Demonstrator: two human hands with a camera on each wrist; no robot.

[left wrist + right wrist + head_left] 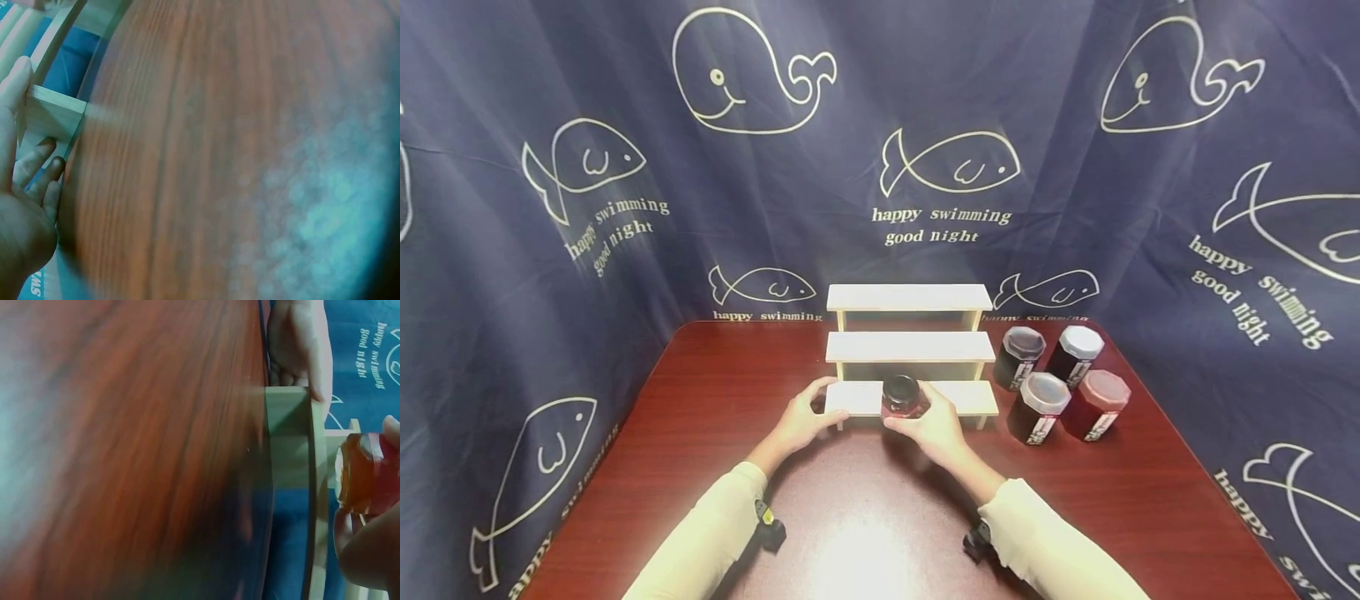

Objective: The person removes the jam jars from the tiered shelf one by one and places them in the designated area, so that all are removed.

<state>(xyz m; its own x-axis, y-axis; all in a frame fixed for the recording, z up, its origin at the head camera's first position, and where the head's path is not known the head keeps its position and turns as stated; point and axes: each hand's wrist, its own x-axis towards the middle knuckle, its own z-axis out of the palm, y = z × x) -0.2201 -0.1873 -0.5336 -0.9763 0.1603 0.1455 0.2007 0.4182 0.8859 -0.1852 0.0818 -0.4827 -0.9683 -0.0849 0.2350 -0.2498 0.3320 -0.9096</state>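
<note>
A small glass jar (900,393) with a black lid is upright at the middle of the lowest step of a white three-step display shelf (910,346). My right hand (936,427) grips it from the right, thumb in front. In the right wrist view the jar (359,472) shows amber glass and a red label, its base close over the step's board (317,506). At the shelf's left end, my left hand (799,423) holds the lowest step, thumb at its front edge. The left wrist view shows its fingers (39,164) bent around the end leg (56,115).
Several larger dark jars (1041,406) with octagonal lids and white labels stand to the right of the shelf; one is red (1097,404). A blue fish-print curtain (947,100) hangs behind and around the glossy red-brown table (715,392).
</note>
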